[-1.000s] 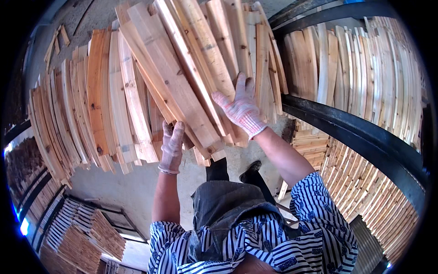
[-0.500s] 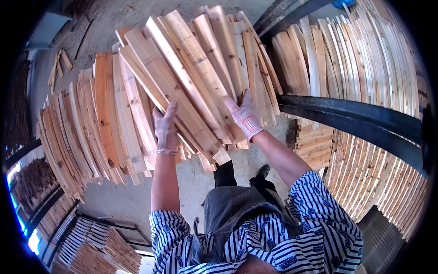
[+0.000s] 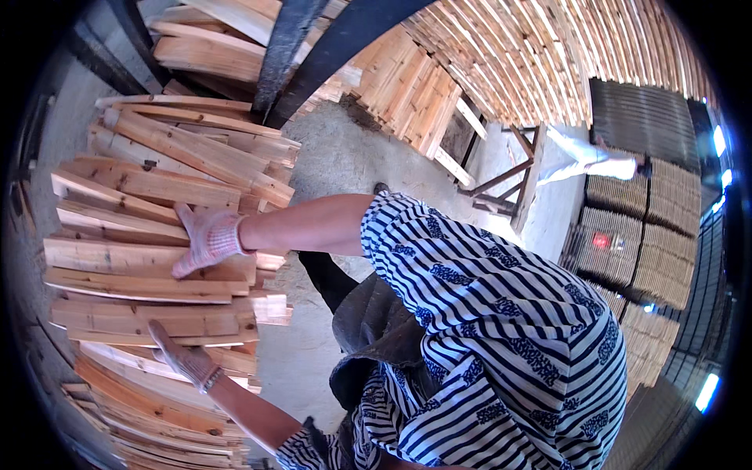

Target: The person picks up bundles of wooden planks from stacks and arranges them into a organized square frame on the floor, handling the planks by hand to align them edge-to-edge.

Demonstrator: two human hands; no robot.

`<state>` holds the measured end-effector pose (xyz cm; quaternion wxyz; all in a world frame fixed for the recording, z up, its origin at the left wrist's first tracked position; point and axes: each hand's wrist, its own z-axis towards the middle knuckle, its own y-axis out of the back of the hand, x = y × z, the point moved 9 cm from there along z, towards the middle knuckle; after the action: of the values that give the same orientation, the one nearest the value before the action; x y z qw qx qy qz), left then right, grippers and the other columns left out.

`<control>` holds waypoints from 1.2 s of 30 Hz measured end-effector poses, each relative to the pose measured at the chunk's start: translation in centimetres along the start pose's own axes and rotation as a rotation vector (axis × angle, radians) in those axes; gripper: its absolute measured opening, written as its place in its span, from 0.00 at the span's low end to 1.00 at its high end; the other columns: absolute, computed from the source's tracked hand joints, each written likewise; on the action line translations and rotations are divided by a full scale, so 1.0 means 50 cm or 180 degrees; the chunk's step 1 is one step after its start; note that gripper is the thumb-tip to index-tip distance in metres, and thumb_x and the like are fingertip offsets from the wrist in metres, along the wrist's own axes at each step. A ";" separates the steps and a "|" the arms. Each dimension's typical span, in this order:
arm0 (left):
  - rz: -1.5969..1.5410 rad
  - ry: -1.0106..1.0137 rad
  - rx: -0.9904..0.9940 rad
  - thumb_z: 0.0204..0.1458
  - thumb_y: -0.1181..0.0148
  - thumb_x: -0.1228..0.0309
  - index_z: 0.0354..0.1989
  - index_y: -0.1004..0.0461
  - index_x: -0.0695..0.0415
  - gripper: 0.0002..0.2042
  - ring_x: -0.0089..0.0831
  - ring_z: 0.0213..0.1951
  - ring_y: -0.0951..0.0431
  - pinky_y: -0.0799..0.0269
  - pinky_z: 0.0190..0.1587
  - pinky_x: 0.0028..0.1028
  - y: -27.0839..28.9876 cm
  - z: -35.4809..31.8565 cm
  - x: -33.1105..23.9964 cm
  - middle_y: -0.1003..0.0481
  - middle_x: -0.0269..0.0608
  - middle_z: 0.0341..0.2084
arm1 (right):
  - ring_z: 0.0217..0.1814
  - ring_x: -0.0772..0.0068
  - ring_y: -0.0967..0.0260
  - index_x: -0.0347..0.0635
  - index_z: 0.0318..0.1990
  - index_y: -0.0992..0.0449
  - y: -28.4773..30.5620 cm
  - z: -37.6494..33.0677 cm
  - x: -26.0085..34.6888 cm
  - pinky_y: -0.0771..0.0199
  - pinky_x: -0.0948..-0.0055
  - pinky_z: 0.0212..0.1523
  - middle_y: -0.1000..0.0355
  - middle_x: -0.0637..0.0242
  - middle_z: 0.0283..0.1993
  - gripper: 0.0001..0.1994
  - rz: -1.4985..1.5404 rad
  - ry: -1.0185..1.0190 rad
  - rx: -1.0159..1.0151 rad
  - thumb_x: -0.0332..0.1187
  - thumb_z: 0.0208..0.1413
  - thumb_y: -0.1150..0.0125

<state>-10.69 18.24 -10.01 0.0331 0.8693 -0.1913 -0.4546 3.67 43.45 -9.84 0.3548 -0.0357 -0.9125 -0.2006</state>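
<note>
My left hand [image 3: 184,359], in a pale knitted glove, is at the lower side of a group of wooden boards [image 3: 157,319]. Its thumb lies along a board, and the other fingers curl at the edge, partly hidden. My right hand [image 3: 210,239], gloved too, rests farther up on the same row. Thumb and fingers are spread wide across the board tops [image 3: 117,254]. Several boards lie between the two hands, side by side and slightly uneven at their ends.
More loose boards [image 3: 188,149] lie skewed beyond my right hand, against black metal bars [image 3: 286,59]. Below my left hand runs a reddish board row [image 3: 149,399]. Tall stacked boards [image 3: 501,55], a wooden trestle [image 3: 517,184] and strapped bundles [image 3: 627,227] stand to the right.
The view has swung to the right, so the boards now show at the left. My right hand has its fingers spread wider; both hands remain at the boards.
</note>
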 end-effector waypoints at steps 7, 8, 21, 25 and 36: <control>-0.0752 0.0788 0.0367 0.56 0.32 0.59 0.70 0.48 0.58 0.38 0.46 0.57 0.28 0.28 0.63 0.47 0.063 -0.162 0.184 0.33 0.55 0.59 | 0.74 0.44 0.43 0.30 0.74 0.60 -0.077 -0.092 -0.156 0.40 0.58 0.73 0.44 0.34 0.72 0.64 0.0347 0.0061 0.0377 0.58 0.41 0.22; -0.1167 0.0805 0.0282 0.58 0.34 0.61 0.66 0.42 0.55 0.31 0.43 0.57 0.28 0.28 0.63 0.45 0.082 -0.176 0.258 0.31 0.51 0.57 | 0.77 0.44 0.47 0.30 0.75 0.64 -0.090 -0.108 -0.197 0.44 0.59 0.74 0.48 0.35 0.74 0.66 0.0470 -0.0164 0.0350 0.57 0.41 0.22; -0.1916 0.1152 0.1464 0.47 0.25 0.57 0.71 0.43 0.56 0.45 0.38 0.65 0.32 0.33 0.68 0.42 0.089 -0.326 0.139 0.33 0.43 0.64 | 0.76 0.54 0.44 0.34 0.77 0.62 -0.058 -0.240 -0.164 0.42 0.62 0.74 0.40 0.40 0.71 0.60 0.1083 -0.0296 0.1559 0.57 0.50 0.27; -0.2149 0.0880 0.0786 0.45 0.28 0.41 0.66 0.35 0.59 0.45 0.40 0.54 0.22 0.21 0.56 0.40 0.102 -0.256 0.248 0.25 0.44 0.54 | 0.75 0.54 0.43 0.33 0.77 0.63 -0.090 -0.244 -0.172 0.46 0.62 0.75 0.39 0.42 0.71 0.60 0.2684 -0.0335 0.1682 0.59 0.51 0.29; -0.2447 0.1168 0.0736 0.58 0.52 0.32 0.71 0.41 0.49 0.41 0.43 0.60 0.28 0.27 0.61 0.47 -0.070 -0.237 0.221 0.31 0.42 0.62 | 0.65 0.67 0.32 0.45 0.76 0.48 -0.121 -0.106 -0.270 0.29 0.68 0.64 0.33 0.55 0.68 0.50 0.2939 -0.0078 0.1818 0.72 0.57 0.48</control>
<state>5.58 16.10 -12.51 -0.2025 0.9416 0.1055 -0.2477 15.82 36.87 -17.30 0.3909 -0.3373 -0.8242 0.2324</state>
